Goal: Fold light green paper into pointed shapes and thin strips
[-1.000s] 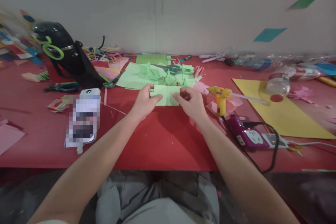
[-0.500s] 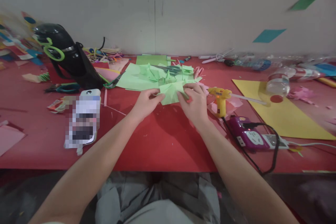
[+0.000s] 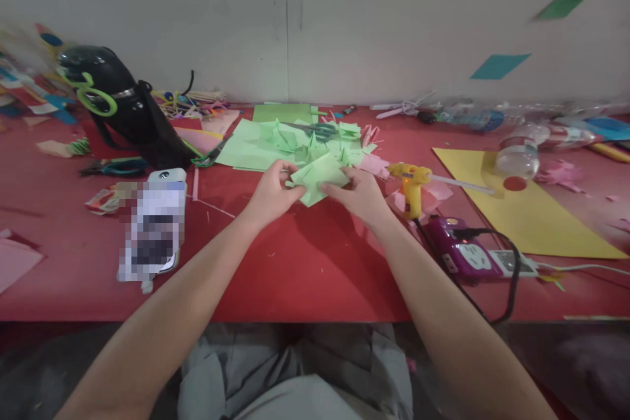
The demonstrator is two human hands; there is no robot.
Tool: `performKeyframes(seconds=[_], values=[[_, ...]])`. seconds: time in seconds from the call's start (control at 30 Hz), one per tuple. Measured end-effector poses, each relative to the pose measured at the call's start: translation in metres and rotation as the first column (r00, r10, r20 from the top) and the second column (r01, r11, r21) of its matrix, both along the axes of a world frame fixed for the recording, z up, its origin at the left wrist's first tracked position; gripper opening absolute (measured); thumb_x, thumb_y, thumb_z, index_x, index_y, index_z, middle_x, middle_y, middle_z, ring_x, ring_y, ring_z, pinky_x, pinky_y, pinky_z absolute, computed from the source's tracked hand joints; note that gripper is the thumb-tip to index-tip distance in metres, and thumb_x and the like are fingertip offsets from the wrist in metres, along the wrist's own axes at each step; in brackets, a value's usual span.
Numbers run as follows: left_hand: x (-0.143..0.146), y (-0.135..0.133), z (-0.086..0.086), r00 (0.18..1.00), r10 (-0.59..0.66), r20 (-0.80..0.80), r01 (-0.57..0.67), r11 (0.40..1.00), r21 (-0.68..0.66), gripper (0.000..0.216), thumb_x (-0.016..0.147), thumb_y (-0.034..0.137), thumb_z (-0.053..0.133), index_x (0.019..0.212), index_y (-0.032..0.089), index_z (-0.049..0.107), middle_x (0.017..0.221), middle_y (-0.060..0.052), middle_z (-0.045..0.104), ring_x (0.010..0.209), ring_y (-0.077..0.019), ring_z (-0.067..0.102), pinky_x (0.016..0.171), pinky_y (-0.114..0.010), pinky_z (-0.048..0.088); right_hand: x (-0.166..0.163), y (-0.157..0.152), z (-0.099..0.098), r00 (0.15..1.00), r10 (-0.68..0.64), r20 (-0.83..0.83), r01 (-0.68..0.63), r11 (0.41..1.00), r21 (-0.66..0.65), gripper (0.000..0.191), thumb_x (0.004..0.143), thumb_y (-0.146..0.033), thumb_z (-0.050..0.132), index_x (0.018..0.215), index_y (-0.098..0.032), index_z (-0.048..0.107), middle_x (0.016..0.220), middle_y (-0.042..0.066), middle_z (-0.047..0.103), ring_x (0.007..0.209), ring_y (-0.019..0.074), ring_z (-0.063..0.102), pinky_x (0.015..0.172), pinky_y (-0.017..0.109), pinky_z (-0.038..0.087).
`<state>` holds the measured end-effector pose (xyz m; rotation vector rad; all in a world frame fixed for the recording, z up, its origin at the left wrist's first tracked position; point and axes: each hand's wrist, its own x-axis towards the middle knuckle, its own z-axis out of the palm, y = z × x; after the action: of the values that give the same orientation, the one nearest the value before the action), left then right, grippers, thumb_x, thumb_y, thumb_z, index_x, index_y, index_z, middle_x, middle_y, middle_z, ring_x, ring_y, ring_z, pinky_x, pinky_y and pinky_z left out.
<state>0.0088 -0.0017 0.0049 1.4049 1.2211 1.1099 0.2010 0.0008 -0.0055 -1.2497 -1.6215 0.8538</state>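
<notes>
A creased piece of light green paper point(image 3: 317, 177) is held between my two hands, a little above the red table. My left hand point(image 3: 276, 193) pinches its left edge between thumb and fingers. On the other side my right hand point(image 3: 361, 193) grips the right edge, thumb in front and fingers behind. Just beyond lie green paper sheets point(image 3: 241, 147) with several folded green pieces point(image 3: 285, 138) on top. Scissors point(image 3: 319, 130) with dark green handles rest among them. The fingers behind the paper are partly hidden.
A yellow glue gun point(image 3: 411, 187) stands right of my right hand, beside a purple socket adapter point(image 3: 457, 249) with a black cord. Further right are yellow paper point(image 3: 531, 216) and plastic bottles point(image 3: 519, 154). To the left are a phone point(image 3: 155, 226) and a black bottle point(image 3: 128, 105).
The green paper has been turned in my hands, so a corner now points down toward me. My right thumb has moved left and down onto its front. The view has shifted slightly.
</notes>
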Motion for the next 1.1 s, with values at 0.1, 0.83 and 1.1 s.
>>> performKeyframes(seconds=[0.1, 0.83, 1.1], values=[[-0.002, 0.000, 0.001, 1.000, -0.018, -0.018, 0.019, 0.999, 0.045, 0.036, 0.069, 0.015, 0.068, 0.100, 0.020, 0.052, 0.081, 0.000, 0.066, 0.065, -0.0127, 0.061, 0.059, -0.024, 0.048, -0.001, -0.002, 0.001, 0.996, 0.083, 0.027, -0.082, 0.995, -0.061, 0.026, 0.074, -0.043, 0.072, 0.074, -0.017, 0.066, 0.065, 0.000, 0.058, 0.062, 0.0156, 0.052, 0.057, 0.029, 0.042], [-0.007, 0.004, 0.000, 0.999, 0.028, -0.034, -0.025, 0.995, 0.092, 0.041, 0.071, 0.017, 0.069, 0.105, 0.022, 0.047, 0.081, -0.001, 0.069, 0.067, -0.0145, 0.066, 0.061, -0.025, 0.049, -0.007, -0.006, -0.001, 0.997, 0.008, 0.078, -0.023, 0.980, 0.200, 0.022, 0.082, -0.041, 0.068, 0.093, -0.024, 0.075, 0.110, 0.008, 0.062, 0.098, 0.0215, 0.063, 0.078, 0.036, 0.057], [0.000, 0.003, -0.001, 0.984, -0.064, 0.167, 0.071, 0.997, -0.038, 0.036, 0.073, 0.016, 0.068, 0.105, 0.020, 0.054, 0.093, -0.004, 0.070, 0.074, -0.0156, 0.068, 0.070, -0.032, 0.058, -0.010, -0.008, -0.007, 0.937, 0.015, 0.349, -0.167, 0.898, 0.408, 0.025, 0.089, -0.029, 0.059, 0.109, -0.032, 0.073, 0.128, 0.009, 0.053, 0.108, 0.0244, 0.060, 0.097, 0.048, 0.050]])
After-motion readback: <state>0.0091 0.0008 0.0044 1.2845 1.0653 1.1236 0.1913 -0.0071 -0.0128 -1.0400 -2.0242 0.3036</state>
